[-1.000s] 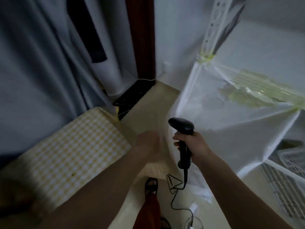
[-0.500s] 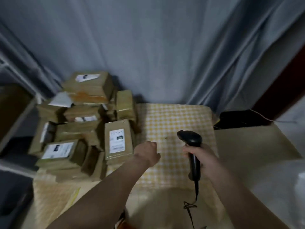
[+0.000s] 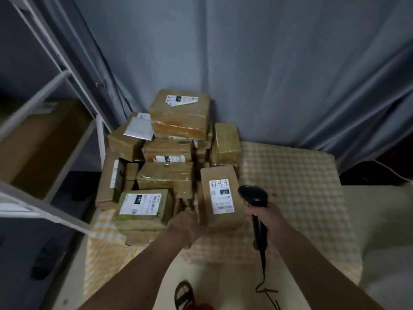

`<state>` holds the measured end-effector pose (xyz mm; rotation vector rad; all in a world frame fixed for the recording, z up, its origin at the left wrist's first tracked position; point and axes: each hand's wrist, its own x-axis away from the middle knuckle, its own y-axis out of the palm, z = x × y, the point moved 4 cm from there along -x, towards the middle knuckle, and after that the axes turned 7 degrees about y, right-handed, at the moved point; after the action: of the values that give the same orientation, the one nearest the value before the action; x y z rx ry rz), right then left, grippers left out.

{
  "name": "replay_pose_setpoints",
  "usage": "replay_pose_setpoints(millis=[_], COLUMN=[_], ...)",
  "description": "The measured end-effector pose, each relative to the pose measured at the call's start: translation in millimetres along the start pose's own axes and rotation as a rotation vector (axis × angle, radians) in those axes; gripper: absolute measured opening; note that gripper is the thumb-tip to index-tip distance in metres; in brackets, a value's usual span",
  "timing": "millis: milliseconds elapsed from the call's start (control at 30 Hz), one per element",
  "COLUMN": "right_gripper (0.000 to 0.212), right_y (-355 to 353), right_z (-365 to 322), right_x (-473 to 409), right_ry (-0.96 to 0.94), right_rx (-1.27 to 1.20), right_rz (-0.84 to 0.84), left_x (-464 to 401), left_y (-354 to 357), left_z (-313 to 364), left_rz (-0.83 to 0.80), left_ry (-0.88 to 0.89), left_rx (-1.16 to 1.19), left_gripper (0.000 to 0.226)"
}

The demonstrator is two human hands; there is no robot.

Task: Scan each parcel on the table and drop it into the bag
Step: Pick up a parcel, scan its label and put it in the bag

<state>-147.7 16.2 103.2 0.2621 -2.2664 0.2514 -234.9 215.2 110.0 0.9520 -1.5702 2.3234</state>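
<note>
Far off to the left of both hands stands a white metal shelf with a big brown box sitting on it. Closer in, still left of the left hand, a parcel with a white label marked 010 lies at the front of a pile of brown parcels. The pile sits on a counter covered with a yellow and white checked cloth, and it climbs up behind the hands to a big parcel on top. A grey curtain hangs behind it all. The left hand reaches to the near left corner of a tall parcel with a label marked 032. Its fingers look curled at that corner, touching the box, but you cannot tell if they really hold it, because the back of the hand hides them. This parcel stands at the front right of the pile, right between the two hands. Just to its right, the right hand is wrapped tight around the handle of a black scanner. The scanner's head sits above the hand, very near the parcel's right edge. A thin black cable hangs down from the handle below the hand. Right of the right hand there is only bare checked cloth. Down low, between the two arms, a foot in a dark sandal stands on the floor.
</note>
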Motion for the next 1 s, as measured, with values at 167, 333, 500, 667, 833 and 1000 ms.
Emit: replay_pose_setpoints(millis=[167,333,500,667,833,1000], right_gripper=[0.006,0.009,0.007,0.015,0.024,0.025], right_y=[38,45,43,48,50,56], right_z=[7,7,-8,-19,-6,25], right_x=[-6,-9,-35,-77,-111,-99], right_ry=[0.023,0.026,0.01,0.04,0.098,0.157], right_rx=[-0.062,-0.067,0.016,0.083,0.011,-0.097], right_rz=[0.081,0.177,0.209,0.185,0.101,0.044], left_x=[-20,-36,-54,-78,-99,-108], left_y=[-1,7,15,25,41,57], left_z=[-46,-56,-51,-37,-26,-20], left_rz=[-0.06,-0.126,-0.187,-0.166,-0.22,-0.23], left_ry=[0.006,0.04,0.066,0.002,-0.153,-0.192], left_rx=[0.068,0.162,0.298,0.634,1.072,1.22], left_gripper=[0.044,0.04,0.045,0.035,0.067,0.069])
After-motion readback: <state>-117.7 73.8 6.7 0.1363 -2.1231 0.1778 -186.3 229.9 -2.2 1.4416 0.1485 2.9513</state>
